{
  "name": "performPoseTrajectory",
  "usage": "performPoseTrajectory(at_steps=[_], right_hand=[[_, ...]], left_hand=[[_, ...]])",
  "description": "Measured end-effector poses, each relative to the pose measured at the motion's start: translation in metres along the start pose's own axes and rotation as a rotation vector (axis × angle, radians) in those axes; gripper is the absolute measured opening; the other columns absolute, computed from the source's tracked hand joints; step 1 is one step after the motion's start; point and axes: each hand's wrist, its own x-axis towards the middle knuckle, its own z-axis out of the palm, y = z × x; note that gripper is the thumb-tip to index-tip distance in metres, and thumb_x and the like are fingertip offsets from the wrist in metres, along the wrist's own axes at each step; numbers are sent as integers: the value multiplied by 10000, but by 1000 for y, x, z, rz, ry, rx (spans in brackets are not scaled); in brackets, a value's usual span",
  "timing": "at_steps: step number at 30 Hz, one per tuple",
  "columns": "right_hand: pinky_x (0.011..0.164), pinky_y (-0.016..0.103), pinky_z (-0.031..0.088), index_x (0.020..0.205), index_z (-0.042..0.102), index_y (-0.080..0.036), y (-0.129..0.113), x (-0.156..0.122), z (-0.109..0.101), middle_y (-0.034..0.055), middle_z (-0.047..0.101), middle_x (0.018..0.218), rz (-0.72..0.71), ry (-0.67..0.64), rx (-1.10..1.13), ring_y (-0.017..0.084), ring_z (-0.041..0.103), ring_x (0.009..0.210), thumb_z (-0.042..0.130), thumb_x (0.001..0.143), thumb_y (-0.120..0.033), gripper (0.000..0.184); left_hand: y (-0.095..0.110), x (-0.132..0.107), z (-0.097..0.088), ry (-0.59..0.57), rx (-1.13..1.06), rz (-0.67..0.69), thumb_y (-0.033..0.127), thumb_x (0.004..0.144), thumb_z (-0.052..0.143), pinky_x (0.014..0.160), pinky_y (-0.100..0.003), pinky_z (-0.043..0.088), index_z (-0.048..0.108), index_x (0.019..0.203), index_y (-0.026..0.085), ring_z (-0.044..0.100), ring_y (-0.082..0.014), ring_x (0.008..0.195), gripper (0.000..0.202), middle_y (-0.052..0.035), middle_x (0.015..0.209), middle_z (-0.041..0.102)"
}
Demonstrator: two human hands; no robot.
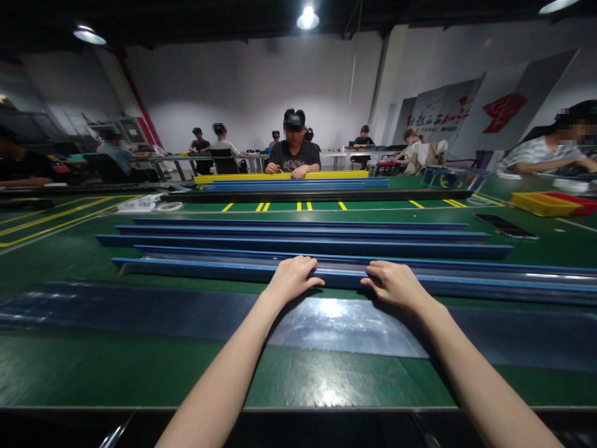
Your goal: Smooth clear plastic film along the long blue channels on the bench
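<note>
Several long blue rails lie side by side across the green table (pixel 69 261). My left hand (pixel 293 279) and my right hand (pixel 394 283) both grip the nearest blue rail (pixel 196 269), fingers curled over its top edge, a short gap between them. A shiny clear sheet (pixel 336 326) lies flat under my wrists, in front of that rail. The other blue rails (pixel 303 239) rest just beyond it, untouched.
A dark conveyor strip (pixel 93 308) runs along the near side. Across the table a seated person (pixel 293 152) leans on a yellow-and-blue stack of rails (pixel 284 180). A yellow tray (pixel 536 203) and a dark phone (pixel 506 226) lie at the right. More people sit behind.
</note>
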Motion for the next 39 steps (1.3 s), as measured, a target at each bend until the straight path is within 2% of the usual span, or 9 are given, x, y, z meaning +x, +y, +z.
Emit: performPoseTrajectory(at_steps=[8,25,39], right_hand=[[531,237,249,650,541,-196,18,-12,-4,34,592,722,57,-18,-13,145,532,672,374,817,-382,301],[548,241,274,664,548,-195,18,-12,-1,42,595,758,63,-14,-16,157,538,701,376,815,-373,290],[559,244,288,675,556,-194,17,-12,-1,44,607,774,68,-12,-6,166,549,720,376,815,-378,293]], left_hand=[[2,0,-4,6,-12,-9,458,762,528,633,-224,373,493,759,189,533,-142,777,271,4,816,582],[0,1,0,-19,-11,-53,485,775,495,597,-214,368,518,739,185,541,-140,742,303,-4,784,582],[3,2,-5,-47,-23,-70,479,781,488,577,-218,350,521,702,181,546,-141,726,310,-2,754,582]])
